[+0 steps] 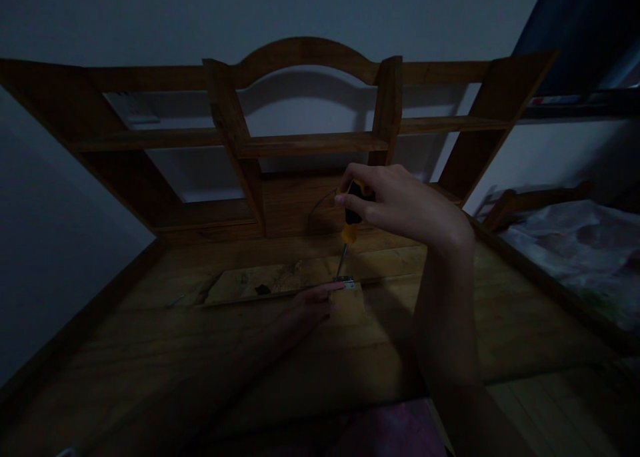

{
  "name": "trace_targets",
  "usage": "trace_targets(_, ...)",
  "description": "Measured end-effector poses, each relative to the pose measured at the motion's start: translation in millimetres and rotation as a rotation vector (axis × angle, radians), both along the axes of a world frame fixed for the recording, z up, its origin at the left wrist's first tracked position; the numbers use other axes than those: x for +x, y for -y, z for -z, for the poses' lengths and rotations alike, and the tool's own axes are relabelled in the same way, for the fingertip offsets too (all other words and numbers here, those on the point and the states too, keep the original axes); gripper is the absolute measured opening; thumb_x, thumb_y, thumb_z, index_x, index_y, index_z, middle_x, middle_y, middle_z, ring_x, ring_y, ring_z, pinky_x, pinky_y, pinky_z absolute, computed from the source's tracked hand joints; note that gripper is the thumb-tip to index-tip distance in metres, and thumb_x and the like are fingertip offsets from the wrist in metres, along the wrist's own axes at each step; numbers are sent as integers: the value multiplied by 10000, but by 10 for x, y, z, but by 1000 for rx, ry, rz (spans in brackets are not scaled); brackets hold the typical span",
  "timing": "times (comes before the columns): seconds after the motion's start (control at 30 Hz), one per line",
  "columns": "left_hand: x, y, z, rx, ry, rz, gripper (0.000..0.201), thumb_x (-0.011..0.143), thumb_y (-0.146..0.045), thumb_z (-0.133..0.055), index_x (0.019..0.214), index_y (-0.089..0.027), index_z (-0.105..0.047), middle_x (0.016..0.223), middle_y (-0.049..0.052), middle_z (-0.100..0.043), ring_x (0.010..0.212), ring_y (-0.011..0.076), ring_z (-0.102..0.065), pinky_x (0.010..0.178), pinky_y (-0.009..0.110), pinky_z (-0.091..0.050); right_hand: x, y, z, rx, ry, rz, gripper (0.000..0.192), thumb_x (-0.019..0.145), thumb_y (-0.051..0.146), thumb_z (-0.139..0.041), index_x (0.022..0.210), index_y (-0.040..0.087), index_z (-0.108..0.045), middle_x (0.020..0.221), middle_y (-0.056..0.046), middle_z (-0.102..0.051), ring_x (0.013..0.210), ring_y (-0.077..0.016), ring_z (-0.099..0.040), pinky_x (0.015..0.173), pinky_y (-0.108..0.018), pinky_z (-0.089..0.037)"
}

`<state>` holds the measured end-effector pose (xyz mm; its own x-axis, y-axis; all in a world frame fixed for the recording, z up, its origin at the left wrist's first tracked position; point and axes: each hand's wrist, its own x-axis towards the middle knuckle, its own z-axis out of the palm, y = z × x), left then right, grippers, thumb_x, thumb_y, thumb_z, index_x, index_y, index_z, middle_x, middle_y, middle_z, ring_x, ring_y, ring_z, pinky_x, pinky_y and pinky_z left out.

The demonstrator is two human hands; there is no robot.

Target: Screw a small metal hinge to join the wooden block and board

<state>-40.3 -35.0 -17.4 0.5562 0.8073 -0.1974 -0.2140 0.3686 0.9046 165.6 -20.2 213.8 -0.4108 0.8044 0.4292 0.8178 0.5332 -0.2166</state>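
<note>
From my post I see the right hand [387, 190] closed around the yellow-and-black screwdriver [351, 231], its tip at what looks like a metal hinge [349, 285] on the wooden block [347, 304]. The left hand [316, 298] touches there, whether clamping I cannot tell; I would straighten the leaning shaft and press steadily.

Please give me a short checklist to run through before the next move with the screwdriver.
1. Screwdriver held by its handle in the right hand: ok.
2. Screwdriver pointing down at the small metal piece: ok.
3. Tip seated in a screw: cannot tell, too small and dark.
4. Left hand at the wooden block beneath the metal piece: ok.
5. Light on the work: not ok, the view is dim.
</note>
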Motion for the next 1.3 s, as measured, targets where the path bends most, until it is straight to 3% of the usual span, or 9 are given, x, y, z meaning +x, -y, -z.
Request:
trace_targets(0.3,4,-9,13,-72,38,-28,436,724,-222,-828,1148,-138,-771,1265,158,-726,1232,330,-660,1112,414,-462,-5,3,2,-6,14,16,194,985,367,-576,1043,212,-677,933,-52,-731,887,-230,-659,726,-324,-406)
trace_targets(0.63,-27,-33,65,-87,73,-28,361,770,-198,-775,1125,-132,-761,1282,143,-716,1266,298,-633,1140,386,-437,8,-4,8,-59,62,27,203,968,347,-575,1061,205,-686,990,-67,-736,909,-235,-661,757,-329,-427)
trace_targets(0.83,-22,-48,41,-78,90,-33,435,766,-181,-773,1199,-160,-745,1320,138,-696,1265,295,-630,1140,416,-435,13,-31,17,-94,83,36,179,961,336,-581,1041,211,-680,1038,-78,-733,945,-243,-662,782,-338,-437)
trace_targets(1.3,-26,-34,31,-90,98,-9,490,799,-196,-776,1283,-152,-710,1352,160,-677,1289,307,-621,1172,443,-400,20,-190,93,-108,131,73,172,953,334,-564,976,197,-666,932,-79,-724,834,-226,-658,708,-331,-413)
